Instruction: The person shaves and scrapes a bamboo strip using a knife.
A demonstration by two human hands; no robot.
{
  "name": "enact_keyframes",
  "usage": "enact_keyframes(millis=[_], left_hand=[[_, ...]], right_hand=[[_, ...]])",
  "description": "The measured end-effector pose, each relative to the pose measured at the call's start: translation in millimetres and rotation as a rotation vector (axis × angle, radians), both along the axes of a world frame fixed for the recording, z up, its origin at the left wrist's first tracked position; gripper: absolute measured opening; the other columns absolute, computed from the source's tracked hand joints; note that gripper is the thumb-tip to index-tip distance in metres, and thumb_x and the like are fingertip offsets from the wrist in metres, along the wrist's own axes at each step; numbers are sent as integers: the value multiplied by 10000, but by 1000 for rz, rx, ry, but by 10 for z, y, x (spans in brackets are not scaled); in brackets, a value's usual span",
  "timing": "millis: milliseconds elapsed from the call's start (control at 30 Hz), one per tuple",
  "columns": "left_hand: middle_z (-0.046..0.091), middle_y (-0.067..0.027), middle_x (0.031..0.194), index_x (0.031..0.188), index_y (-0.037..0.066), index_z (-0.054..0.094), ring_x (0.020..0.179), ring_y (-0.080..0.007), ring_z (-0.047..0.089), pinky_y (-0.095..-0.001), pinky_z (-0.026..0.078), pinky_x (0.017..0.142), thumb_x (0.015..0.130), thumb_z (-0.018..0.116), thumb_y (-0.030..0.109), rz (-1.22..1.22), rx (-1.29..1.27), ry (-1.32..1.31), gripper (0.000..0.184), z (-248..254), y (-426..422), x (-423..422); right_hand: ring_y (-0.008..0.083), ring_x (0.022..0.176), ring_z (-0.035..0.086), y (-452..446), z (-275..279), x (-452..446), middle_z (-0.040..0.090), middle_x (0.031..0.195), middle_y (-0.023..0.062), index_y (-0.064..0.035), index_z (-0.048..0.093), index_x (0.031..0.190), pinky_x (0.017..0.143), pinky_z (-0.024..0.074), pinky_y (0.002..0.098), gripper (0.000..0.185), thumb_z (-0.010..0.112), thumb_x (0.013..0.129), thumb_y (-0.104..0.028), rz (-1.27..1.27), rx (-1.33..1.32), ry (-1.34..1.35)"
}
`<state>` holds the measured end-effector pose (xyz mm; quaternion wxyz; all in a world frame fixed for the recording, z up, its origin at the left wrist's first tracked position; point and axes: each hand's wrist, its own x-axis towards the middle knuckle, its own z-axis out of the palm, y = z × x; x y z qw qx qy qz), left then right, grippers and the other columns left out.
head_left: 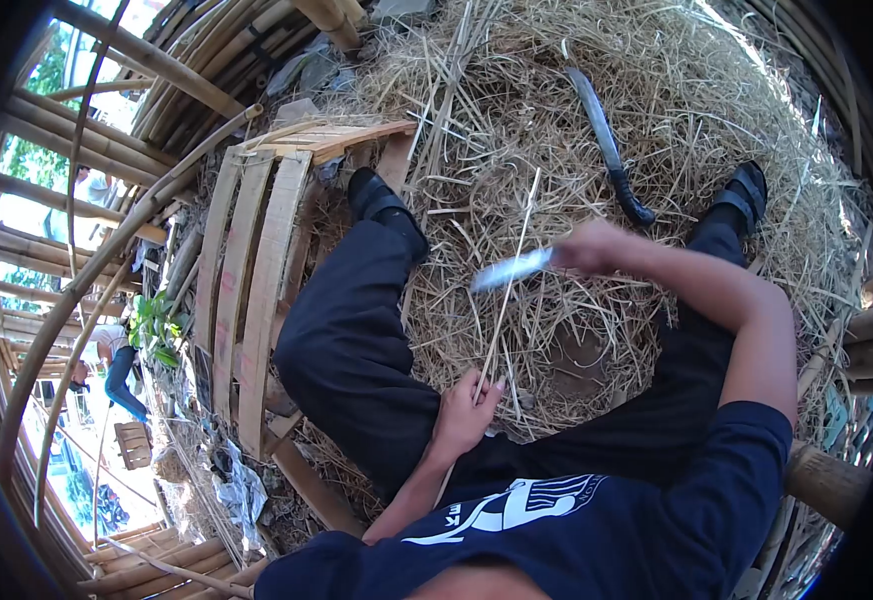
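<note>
My left hand (469, 415) is closed around a thin bamboo strip (519, 250), low in front of my body. The strip slants up and away from me over the shavings, and its near end passes down toward my shirt. In my right hand (597, 248) is a knife (513, 270), its pale blade pointing left and a little blurred. The blade lies across the strip, above my left hand; whether it touches the strip I cannot tell. My right fingers hide the knife's handle.
A long curved blade with a dark handle (607, 140) lies on the heap of shavings (497, 100) between my feet. A wooden slatted crate (267, 290) stands by my left leg. Bamboo poles (147, 60) frame the left side; beyond them is another person (117, 360).
</note>
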<state>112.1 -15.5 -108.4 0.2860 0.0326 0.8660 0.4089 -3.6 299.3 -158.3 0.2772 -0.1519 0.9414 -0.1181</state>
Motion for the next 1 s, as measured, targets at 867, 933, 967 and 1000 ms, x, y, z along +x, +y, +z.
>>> enact_keyframes(millis=[867, 933, 967, 1000], left_hand=[[489, 25, 558, 831, 5, 598, 504, -36, 364, -245, 298, 457, 904, 614, 278, 9, 65, -47, 283, -118, -56, -5], [484, 23, 556, 825, 4, 593, 506, -36, 362, -248, 291, 456, 903, 617, 268, 13, 58, -26, 277, -84, -30, -41], [523, -19, 564, 820, 2, 583, 508, -69, 419, -277, 339, 475, 899, 620, 280, 21, 93, -15, 291, -113, -46, -38], [562, -60, 572, 815, 0, 574, 510, -101, 475, -305, 387, 495, 894, 622, 292, 32, 128, -13, 306, -135, -60, -4]], right_hand=[[348, 873, 655, 1332, -939, -81, 664, 916, 226, 5, 655, 897, 778, 526, 421, 542, 761, 666, -474, -787, 97, 197], [360, 892, 650, 1263, -653, -98, 656, 958, 231, 31, 634, 940, 794, 529, 427, 532, 766, 657, -399, -770, 124, 151], [361, 867, 655, 1148, -354, -65, 663, 911, 228, 49, 643, 884, 780, 531, 424, 496, 763, 637, -365, -816, 78, 143], [361, 867, 655, 1107, -206, -46, 663, 911, 228, 49, 643, 884, 780, 531, 424, 496, 763, 637, -365, -805, 86, 137]])
